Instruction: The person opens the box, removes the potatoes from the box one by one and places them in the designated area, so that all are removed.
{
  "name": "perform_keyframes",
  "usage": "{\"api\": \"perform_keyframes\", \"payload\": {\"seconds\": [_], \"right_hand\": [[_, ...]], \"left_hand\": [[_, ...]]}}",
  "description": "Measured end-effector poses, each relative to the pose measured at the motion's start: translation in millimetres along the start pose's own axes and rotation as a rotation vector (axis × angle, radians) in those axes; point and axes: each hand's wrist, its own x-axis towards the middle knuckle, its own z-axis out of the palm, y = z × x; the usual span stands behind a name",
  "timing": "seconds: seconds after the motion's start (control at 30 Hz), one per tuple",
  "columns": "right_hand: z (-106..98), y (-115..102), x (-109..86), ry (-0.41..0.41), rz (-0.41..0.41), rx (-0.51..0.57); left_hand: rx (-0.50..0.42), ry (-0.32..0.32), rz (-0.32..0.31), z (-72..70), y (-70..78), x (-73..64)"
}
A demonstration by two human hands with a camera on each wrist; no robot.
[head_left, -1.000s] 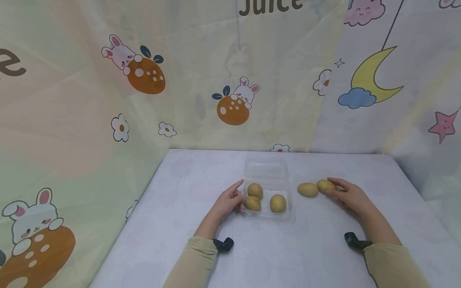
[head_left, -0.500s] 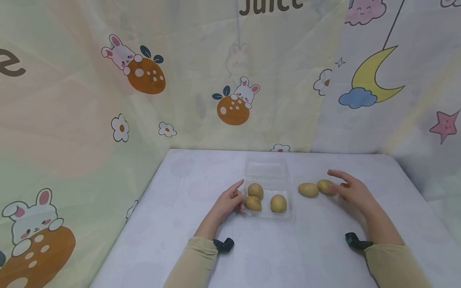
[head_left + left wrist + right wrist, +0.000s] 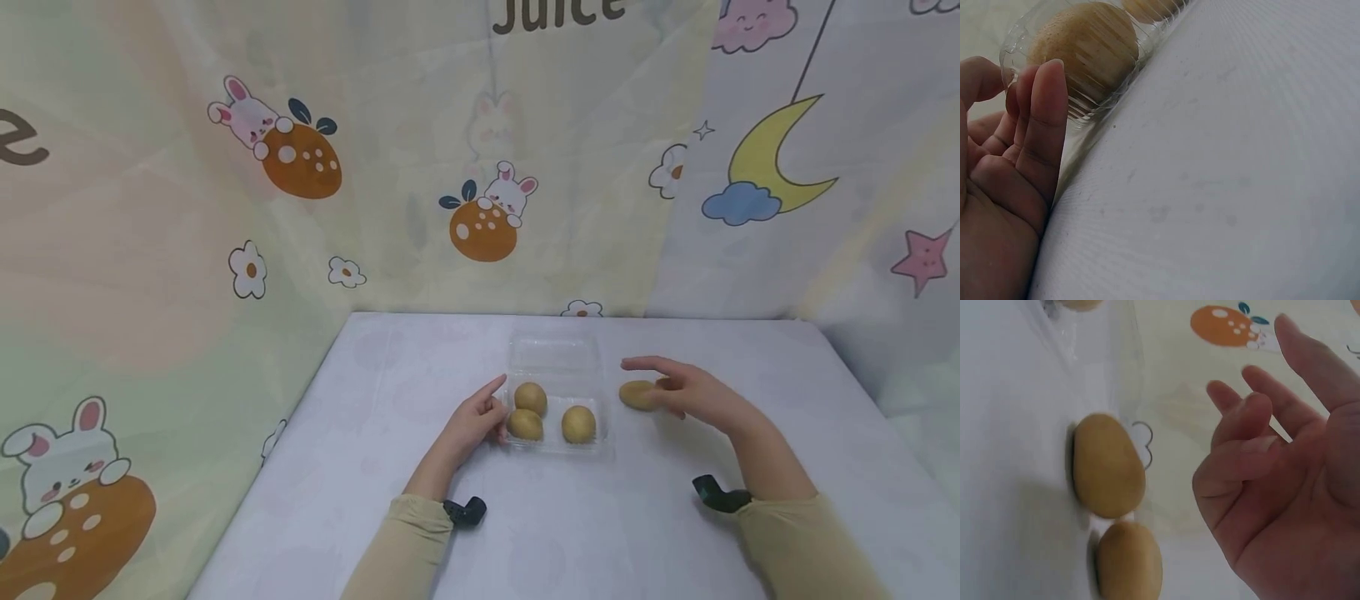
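A clear plastic box (image 3: 555,450) with its lid (image 3: 557,352) folded back holds three potatoes, among them one on the right (image 3: 578,425). Beside the box's left wall is my left hand (image 3: 474,421), its fingertips against the plastic in the left wrist view. My right hand (image 3: 697,395) hovers over two potatoes on the table, with no potato in its fingers. In the right wrist view the nearer-to-box potato (image 3: 1109,465) and the other potato (image 3: 1130,562) lie end to end. The head view shows only part of one potato (image 3: 636,395); my hand hides the other.
A white cloth covers the table (image 3: 570,533). Behind it and to the sides hangs a printed curtain (image 3: 405,167) with rabbits, oranges and a moon. Both wrists carry small black cameras, the left camera (image 3: 466,512) and the right camera (image 3: 720,494).
My right hand first touched the right-hand loose potato, then let it go, lifted and moved left over both loose potatoes. The left hand and the box have stayed put.
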Motion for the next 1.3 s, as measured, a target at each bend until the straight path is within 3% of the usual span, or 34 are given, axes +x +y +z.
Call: {"api": "perform_keyframes", "payload": {"seconds": [0.23,0.77,1.3], "right_hand": [[15,-18,20.9,-0.183,-0.018,-0.021],[34,-25,49.1,-0.419,-0.06,-0.099],[48,-31,60.3,-0.427,-0.001,-0.204]], "left_hand": [[-0.012,-0.005,0.014,0.1,-2.8,0.1],[0.003,-0.011,0.027,-0.1,-2.4,-0.5],[-0.009,-0.025,0.023,-0.7,0.1,-1.4]]}}
